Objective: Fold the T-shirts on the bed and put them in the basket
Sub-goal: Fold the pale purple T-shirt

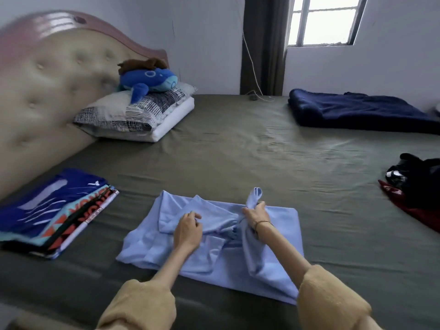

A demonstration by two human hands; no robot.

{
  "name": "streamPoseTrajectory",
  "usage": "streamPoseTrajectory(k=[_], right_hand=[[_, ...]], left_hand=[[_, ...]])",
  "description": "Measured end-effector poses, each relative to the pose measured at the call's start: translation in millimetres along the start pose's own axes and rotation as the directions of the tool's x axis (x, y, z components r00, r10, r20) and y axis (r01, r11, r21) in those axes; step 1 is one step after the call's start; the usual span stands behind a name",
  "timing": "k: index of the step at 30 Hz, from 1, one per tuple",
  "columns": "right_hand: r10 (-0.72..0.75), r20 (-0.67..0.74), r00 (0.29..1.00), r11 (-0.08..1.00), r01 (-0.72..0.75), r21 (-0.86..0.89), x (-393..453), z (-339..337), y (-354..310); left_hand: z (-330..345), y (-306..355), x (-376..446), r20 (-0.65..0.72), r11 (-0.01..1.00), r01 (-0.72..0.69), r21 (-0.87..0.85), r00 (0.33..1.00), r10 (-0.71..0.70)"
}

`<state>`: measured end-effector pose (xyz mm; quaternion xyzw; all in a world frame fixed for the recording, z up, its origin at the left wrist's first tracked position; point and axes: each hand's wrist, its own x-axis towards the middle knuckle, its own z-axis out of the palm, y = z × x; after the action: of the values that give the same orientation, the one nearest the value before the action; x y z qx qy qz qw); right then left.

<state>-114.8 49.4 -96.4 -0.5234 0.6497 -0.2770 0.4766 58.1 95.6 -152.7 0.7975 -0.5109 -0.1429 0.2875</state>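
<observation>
light blue t-shirt (273, 236) lies partly folded near the bed's (238, 151) front edge, directly under both our hands. our right hand (256, 214) clutches a bunched sleeve raised off the shirt's middle; our left hand (188, 228) pinches a fold just beside it. folded stack of shirts (52, 210) sits toward the front left corner, dark unfolded clothes (414, 186) at the right edge.

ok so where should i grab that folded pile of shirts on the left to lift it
Grip the folded pile at its two short ends, hands sliding under from the sides. It lies flat on the bed in stacked layers, so lifting from below keeps them together.
</observation>
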Motion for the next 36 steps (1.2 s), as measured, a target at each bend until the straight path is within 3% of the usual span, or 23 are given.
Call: streamPoseTrajectory(k=[5, 9, 12, 19, 20, 23, 25, 29, 32, 34, 36], right_hand=[[-0.011, 0.123, 0.992, 1.000, 0.010, 0.011, -7, 96, -38], [-0.031, 0.163, 0.986, 0.999, 0.033, -0.012, -6, 161, -62], [-0.033, 0.205, 0.978, 0.998, 0.043, -0.047, -6, 200, -70], [-0.116, 0.346, 0.931, 0.986, 0.149, -0.069, 4, 240, -70], [-0.123, 0.351, 0.928, 0.986, 0.156, -0.067, 7, 243, -69], [-0.122, 0.333, 0.935, 0.987, 0.149, -0.057, 24, 245, -56], [-0.151, 0.281, 0.948, 0.982, 0.177, -0.070, 27, 232, -48], [-0.279, 0.119, 0.953, 0.928, 0.300, -0.220, 16, 187, -40], [-0.348, 0.012, 0.937, 0.848, 0.321, -0.422, 19, 150, -29], [-0.329, -0.103, 0.939, 0.800, 0.219, -0.559, 20, 124, -20], [-0.255, -0.214, 0.943, 0.809, 0.087, -0.581, 18, 99, -9]], left_hand=[[-31, -50, 23, 0.028, 0.918, 0.169, -0.359, 0.985, -0.171], [-58, -69, 44, 0.209, 0.638, 0.372, -0.674, 0.925, -0.318], [-71, -88, 59, 0.363, 0.473, 0.467, -0.747, 0.883, -0.298], [-75, -120, 80, 0.342, 0.416, 0.445, -0.793, 0.890, -0.301], [-77, -119, 79, 0.321, 0.472, 0.439, -0.765, 0.894, -0.312], [-84, -116, 74, 0.143, 0.815, 0.370, -0.445, 0.928, -0.343], [-87, -119, 71, 0.070, 0.905, 0.318, -0.284, 0.948, -0.311], [-91, -109, 64, -0.096, 0.964, 0.263, -0.039, 0.959, -0.266], [-86, -97, 54, -0.219, 0.962, 0.174, 0.212, 0.967, -0.126], [-75, -88, 46, -0.173, 0.939, 0.070, 0.337, 0.985, -0.011], [-57, -82, 37, -0.020, 0.911, -0.030, 0.411, 0.999, 0.042]])
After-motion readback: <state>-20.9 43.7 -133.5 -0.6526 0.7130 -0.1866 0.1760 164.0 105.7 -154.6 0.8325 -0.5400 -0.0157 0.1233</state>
